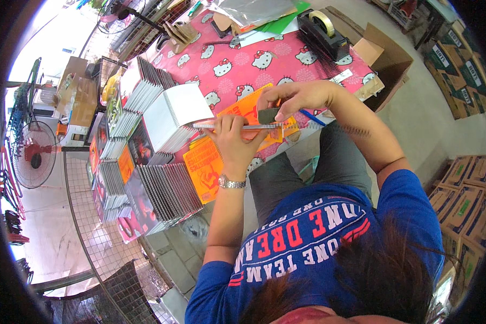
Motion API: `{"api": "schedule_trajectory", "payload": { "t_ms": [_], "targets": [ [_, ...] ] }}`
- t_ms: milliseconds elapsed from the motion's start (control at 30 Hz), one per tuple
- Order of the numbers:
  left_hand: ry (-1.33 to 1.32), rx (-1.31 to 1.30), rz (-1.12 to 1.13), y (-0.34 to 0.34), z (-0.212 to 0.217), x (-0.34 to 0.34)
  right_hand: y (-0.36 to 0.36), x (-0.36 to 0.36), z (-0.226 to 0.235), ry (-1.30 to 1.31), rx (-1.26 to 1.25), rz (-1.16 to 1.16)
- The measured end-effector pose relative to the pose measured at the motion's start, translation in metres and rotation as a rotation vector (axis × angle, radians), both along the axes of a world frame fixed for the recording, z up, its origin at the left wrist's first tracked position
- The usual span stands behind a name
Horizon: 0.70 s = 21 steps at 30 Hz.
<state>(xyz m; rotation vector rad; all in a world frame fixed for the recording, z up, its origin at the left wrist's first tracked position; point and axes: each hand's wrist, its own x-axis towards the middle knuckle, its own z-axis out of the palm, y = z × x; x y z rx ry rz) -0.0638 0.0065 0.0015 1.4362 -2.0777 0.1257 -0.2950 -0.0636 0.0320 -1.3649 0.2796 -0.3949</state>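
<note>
Right now you sit at a table point(237, 70) under a pink cloth printed with cartoon cats, and most of its left side is taken by stacks of spiral-bound notebooks point(146, 162), fanned and piled against one another. One white-faced stack point(173, 113) stands tallest, just left of your hands. At the far edge a black tape dispenser point(321, 29) rests beside sheets of green paper point(283, 21), and an open cardboard box point(386, 56) sits on the floor off the right corner.

Closer in, an orange-covered booklet point(205, 167) lies at the near edge of the table, with more orange covers point(248, 110) beneath your hands. Your left hand point(233, 141) is closed around a thin, pale strip or spine point(237, 126) held level across the covers, fingers curled over it. Your right hand point(297, 97) pinches a small dark block point(268, 115) and presses it against the right end of that strip. A blue pen point(312, 117) lies just beyond your right wrist.

Judging by this, you are in the middle of binding or closing a spine on one booklet, with the strip seated but not yet worked along its length. What comes after likely calls for a steady left grip, so the strip stays level while the block travels along it.
</note>
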Motion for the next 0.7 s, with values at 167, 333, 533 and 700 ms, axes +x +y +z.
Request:
{"api": "schedule_trajectory", "payload": {
  "t_ms": [167,333,533,700],
  "targets": [
    [0.124,-0.241,-0.004,0.002,-0.002,0.011,-0.005,-0.001,-0.009,-0.152,0.130,-0.097],
    [0.091,-0.185,0.014,-0.002,0.001,0.009,-0.003,0.014,-0.021,-0.178,0.138,-0.144],
    [-0.001,-0.052,0.031,-0.002,0.009,0.009,-0.009,0.018,-0.010,0.301,-0.410,-0.132],
    [-0.002,-0.023,0.025,-0.005,0.008,0.009,-0.017,0.022,-0.015,0.286,-0.349,-0.099]
  ]
}}
